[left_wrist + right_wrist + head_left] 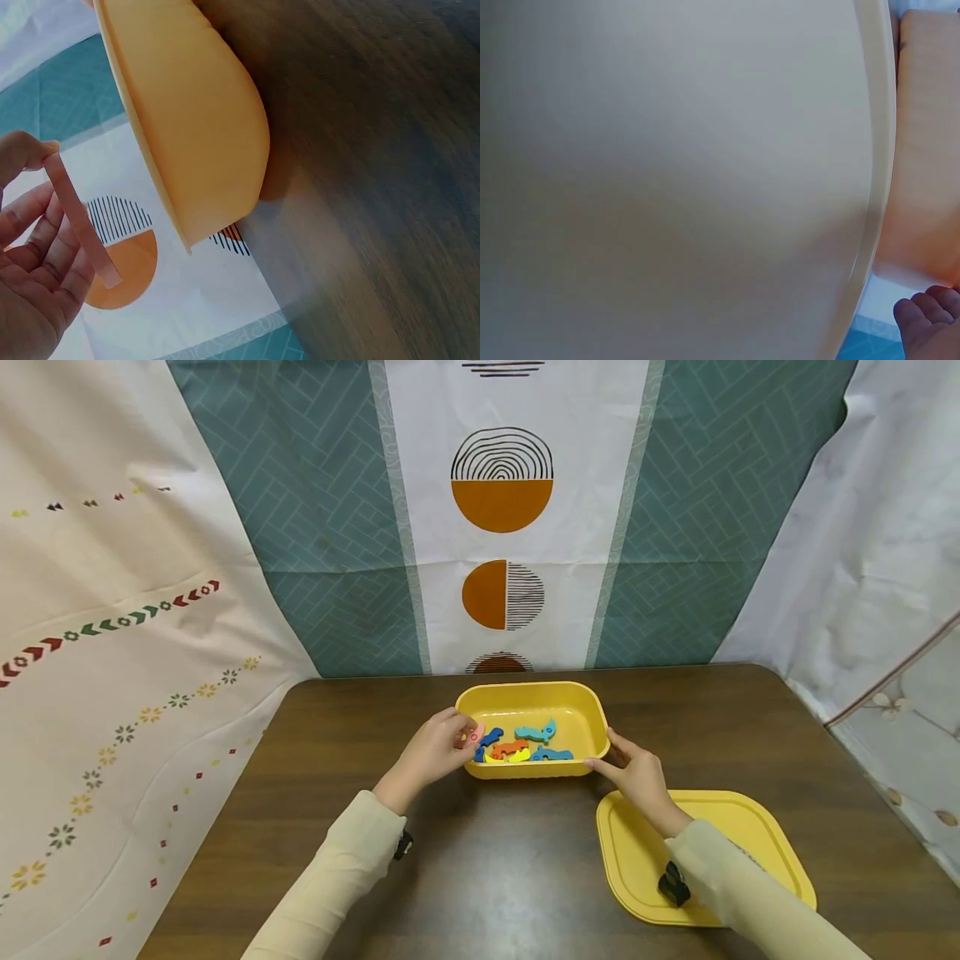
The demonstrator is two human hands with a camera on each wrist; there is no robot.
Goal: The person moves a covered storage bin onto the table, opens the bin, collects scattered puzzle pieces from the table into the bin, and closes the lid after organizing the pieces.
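My left hand point(433, 750) pinches a flat pink toy piece point(82, 225) between thumb and fingers, over the left end of a yellow plastic box point(536, 771). In the left wrist view the piece stands edge-on, beside the box's rim. Inside the box lie an orange animal-shaped piece point(510, 748), a teal piece point(536, 733), a yellow piece point(519, 756) and several blue ones, such as a dark blue piece point(492, 737). My right hand point(637, 775) grips the box's front right corner, thumb at the front rim and fingers along the right side.
A yellow lid point(750, 835) lies flat on the dark wooden table point(480, 868) at the front right, under my right forearm. Patterned cloth point(510, 543) hangs behind the table's back edge, and pale cloths hang at both sides.
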